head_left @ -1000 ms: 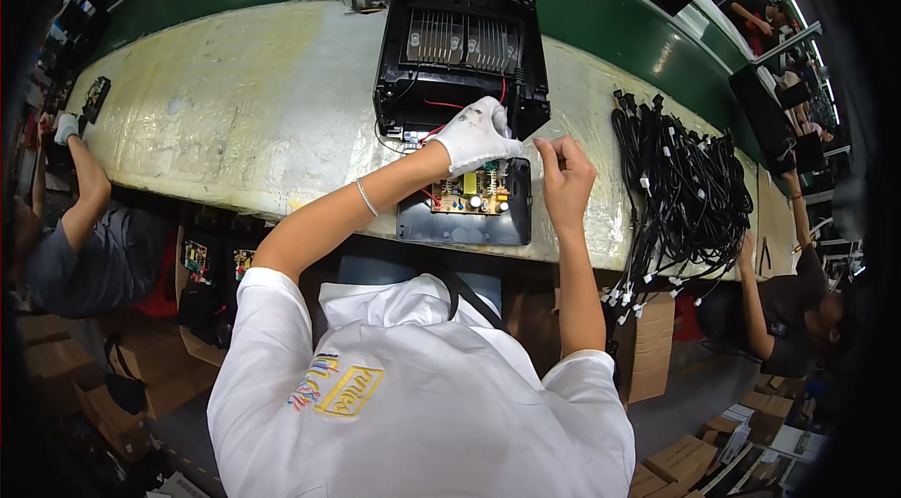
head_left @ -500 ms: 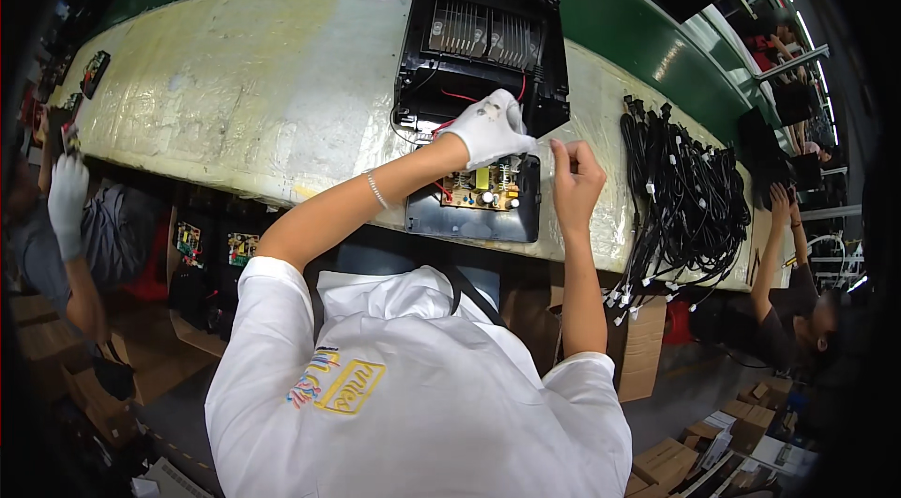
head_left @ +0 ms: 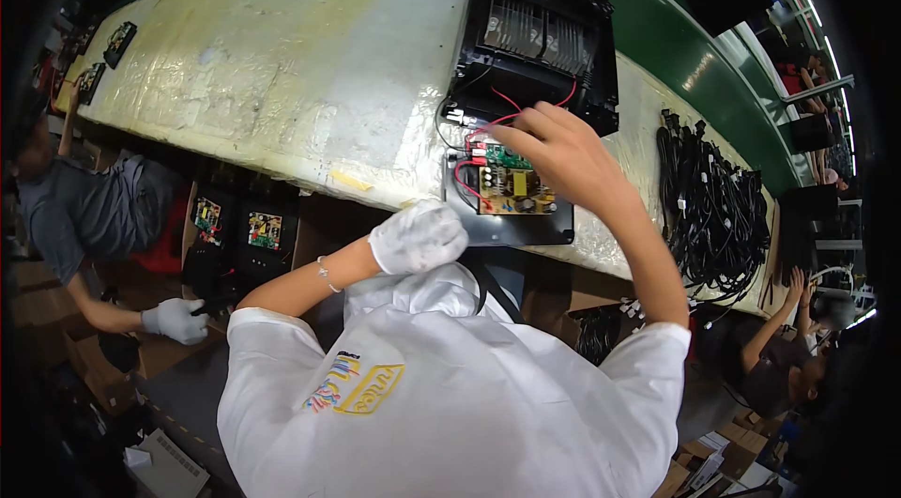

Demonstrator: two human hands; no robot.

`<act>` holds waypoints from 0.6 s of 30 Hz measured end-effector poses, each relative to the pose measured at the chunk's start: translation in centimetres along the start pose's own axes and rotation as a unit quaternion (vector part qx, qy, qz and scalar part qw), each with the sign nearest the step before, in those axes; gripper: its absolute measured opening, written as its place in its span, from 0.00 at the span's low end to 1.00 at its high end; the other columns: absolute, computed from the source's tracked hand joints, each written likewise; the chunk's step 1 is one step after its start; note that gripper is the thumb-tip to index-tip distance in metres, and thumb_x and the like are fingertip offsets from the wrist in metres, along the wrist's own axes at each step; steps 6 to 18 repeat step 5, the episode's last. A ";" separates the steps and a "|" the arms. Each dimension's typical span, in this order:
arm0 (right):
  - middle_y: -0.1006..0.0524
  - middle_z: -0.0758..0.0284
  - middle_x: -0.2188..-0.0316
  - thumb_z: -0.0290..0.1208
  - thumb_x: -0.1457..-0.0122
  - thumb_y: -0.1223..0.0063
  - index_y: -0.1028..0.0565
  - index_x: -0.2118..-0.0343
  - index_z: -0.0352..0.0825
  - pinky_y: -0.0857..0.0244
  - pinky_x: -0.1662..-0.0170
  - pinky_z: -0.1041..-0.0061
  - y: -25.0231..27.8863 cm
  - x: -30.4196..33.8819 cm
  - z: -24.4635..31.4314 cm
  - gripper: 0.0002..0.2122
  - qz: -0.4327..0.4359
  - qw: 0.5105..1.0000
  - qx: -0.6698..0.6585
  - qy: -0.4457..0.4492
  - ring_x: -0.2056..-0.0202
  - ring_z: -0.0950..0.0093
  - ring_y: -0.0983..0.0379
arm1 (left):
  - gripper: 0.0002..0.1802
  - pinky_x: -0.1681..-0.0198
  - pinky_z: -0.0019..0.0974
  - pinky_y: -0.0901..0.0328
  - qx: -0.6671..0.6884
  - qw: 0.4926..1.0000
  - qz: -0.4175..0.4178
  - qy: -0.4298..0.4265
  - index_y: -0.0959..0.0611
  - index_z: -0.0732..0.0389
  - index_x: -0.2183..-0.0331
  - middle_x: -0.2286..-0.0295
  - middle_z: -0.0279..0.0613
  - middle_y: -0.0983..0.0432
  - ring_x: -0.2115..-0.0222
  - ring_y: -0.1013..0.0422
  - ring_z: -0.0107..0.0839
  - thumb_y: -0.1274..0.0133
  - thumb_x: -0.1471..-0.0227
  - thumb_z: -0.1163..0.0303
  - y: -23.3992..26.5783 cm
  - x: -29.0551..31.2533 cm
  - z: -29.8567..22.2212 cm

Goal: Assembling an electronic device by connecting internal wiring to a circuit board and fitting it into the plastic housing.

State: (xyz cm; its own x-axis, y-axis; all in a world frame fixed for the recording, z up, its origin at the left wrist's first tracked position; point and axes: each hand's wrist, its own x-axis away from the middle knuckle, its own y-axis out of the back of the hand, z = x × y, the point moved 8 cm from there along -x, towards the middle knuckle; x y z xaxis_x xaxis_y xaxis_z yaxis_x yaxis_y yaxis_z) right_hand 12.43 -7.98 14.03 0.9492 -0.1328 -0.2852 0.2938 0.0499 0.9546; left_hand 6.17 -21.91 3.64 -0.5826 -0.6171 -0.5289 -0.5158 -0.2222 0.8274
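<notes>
My right hand (head_left: 568, 155) is bare and reaches in from the right over a circuit board (head_left: 518, 190). Its fingers are bent, and the tips close at a red wire (head_left: 479, 134) above the board's far edge. The board, with yellow and green parts, lies on a black panel (head_left: 469, 230) at the table's near edge. Beyond it stands a black housing (head_left: 535, 61) with rows of thin metal fins; red wires run between the two. My left hand (head_left: 419, 237), in a white glove, is curled closed in front of my chest, left of the panel; its fingertips are hidden.
Bundles of black cables (head_left: 713, 207) with white plugs lie on the table to the right. Boxes with more circuit boards (head_left: 265, 229) sit below the table's left edge. One co-worker's gloved hand (head_left: 175, 321) is at the far left; another person's hands (head_left: 798, 287) are at the far right.
My left hand has drawn back from the board towards my chest. My right hand has moved left and over the board to the red wire. The view has shifted, so the table things appear further right.
</notes>
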 end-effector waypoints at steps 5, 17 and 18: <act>0.28 0.64 0.69 0.20 0.48 0.46 0.45 0.33 0.51 0.32 0.63 0.70 -6.9 -4.1 -0.1 0.38 0.270 0.959 0.069 0.041 0.66 0.65 0.28 | 0.21 0.56 0.44 0.33 -0.030 0.997 -0.023 -0.064 0.23 0.57 0.62 0.75 0.31 0.33 0.72 0.30 0.31 0.48 0.65 0.65 3.7 -3.5 -3.2; 0.28 0.64 0.69 0.20 0.48 0.46 0.45 0.33 0.51 0.32 0.63 0.70 -6.9 -4.1 -0.1 0.38 0.270 0.959 0.069 0.041 0.66 0.65 0.28 | 0.21 0.56 0.44 0.33 -0.030 0.997 -0.023 -0.064 0.23 0.57 0.62 0.75 0.31 0.33 0.72 0.30 0.31 0.48 0.65 0.65 3.7 -3.5 -3.2; 0.28 0.64 0.69 0.20 0.48 0.46 0.45 0.33 0.51 0.32 0.63 0.70 -6.9 -4.1 -0.1 0.38 0.270 0.959 0.069 0.041 0.66 0.65 0.28 | 0.21 0.56 0.44 0.33 -0.030 0.997 -0.023 -0.064 0.23 0.57 0.62 0.75 0.31 0.33 0.72 0.30 0.31 0.48 0.65 0.65 3.7 -3.5 -3.2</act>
